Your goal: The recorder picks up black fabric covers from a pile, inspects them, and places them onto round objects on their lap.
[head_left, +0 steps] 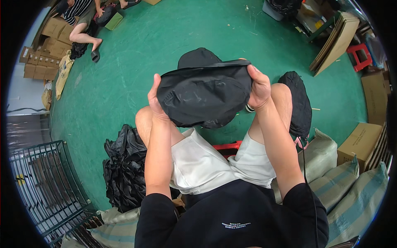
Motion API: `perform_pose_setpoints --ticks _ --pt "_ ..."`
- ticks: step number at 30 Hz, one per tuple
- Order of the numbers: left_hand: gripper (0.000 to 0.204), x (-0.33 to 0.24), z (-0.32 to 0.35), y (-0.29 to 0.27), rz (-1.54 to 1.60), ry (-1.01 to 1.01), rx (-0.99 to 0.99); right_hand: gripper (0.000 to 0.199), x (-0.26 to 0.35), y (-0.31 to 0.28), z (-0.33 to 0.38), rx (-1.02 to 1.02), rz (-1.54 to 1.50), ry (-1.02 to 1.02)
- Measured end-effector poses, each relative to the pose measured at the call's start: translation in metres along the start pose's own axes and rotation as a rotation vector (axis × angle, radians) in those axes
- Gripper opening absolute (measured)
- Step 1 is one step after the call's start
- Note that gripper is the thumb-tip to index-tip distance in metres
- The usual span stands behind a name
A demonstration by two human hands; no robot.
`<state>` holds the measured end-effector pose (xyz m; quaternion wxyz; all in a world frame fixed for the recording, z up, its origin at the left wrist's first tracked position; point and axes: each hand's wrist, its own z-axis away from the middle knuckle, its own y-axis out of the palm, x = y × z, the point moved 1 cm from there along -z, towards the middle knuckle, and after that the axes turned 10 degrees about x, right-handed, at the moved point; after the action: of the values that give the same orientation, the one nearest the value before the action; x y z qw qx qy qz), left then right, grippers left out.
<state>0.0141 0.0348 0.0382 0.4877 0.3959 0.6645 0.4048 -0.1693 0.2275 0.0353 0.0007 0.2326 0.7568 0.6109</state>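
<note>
From the head view, we're looking straight down on a black fabric cover, held up between both hands over the gap between the person's knees. Left hand is on the cover's left edge, thumb upright along the outside, the fingers tucked behind the cloth where I can't see how they're set. Right hand has the opposite end, thumb and fingers pinching the top corner, and the upper edge runs taut between the two. A rounded black shape pokes out beyond that edge; whether it belongs to the cover, I can't tell. Beside the right knee lies a stuffed black bundle on the green floor; out left, a crumpled heap of black sheeting. Woven sacks lean in at lower right, near a cardboard carton. Far upper left, a co-worker in a striped top sits by stacked cartons, one hand on a dark bundle.
</note>
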Motion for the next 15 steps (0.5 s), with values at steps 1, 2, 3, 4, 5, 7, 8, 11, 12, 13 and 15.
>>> perform_pose_setpoints --ticks 1,2,3,4,5,7,8,11,12,13,15 --pt "0.065 0.002 -0.001 -0.001 0.048 -0.009 0.061 0.042 -0.001 -0.005 0.003 0.006 -0.047 0.026" --pt "0.065 0.003 0.000 -0.002 0.048 -0.008 0.059 0.046 -0.002 -0.010 0.005 0.012 -0.094 0.051" --pt "0.063 0.006 -0.002 -0.002 0.051 -0.003 0.037 0.046 -0.002 -0.016 0.007 0.009 -0.091 0.049" --pt "0.061 0.009 -0.004 -0.001 0.055 0.002 0.015 0.047 -0.002 -0.023 0.007 0.042 -0.165 0.054" --pt "0.061 0.011 -0.005 0.000 0.059 0.000 0.016 0.049 0.000 -0.029 0.008 0.074 -0.239 0.057" --pt "0.051 0.011 -0.006 0.011 0.023 -0.004 -0.156 0.048 0.003 -0.028 0.004 0.034 -0.208 0.048" --pt "0.051 0.010 -0.007 0.007 0.025 -0.003 -0.158 0.048 0.006 -0.027 0.004 -0.005 -0.175 0.037" --pt "0.025 -0.002 -0.008 -0.023 -0.386 -0.041 -0.345 0.047 0.012 -0.014 -0.004 -0.008 -0.176 0.031" --pt "0.025 0.001 -0.010 -0.022 -0.384 -0.041 -0.345 0.047 0.015 -0.013 -0.004 -0.007 -0.173 0.018" --pt "0.024 0.005 -0.013 -0.021 -0.415 -0.018 -0.475 0.045 0.017 -0.012 -0.003 -0.033 -0.131 -0.017" --pt "0.024 0.007 -0.015 -0.022 -0.390 0.077 -0.695 0.045 0.023 -0.003 0.000 -0.042 -0.122 -0.005"
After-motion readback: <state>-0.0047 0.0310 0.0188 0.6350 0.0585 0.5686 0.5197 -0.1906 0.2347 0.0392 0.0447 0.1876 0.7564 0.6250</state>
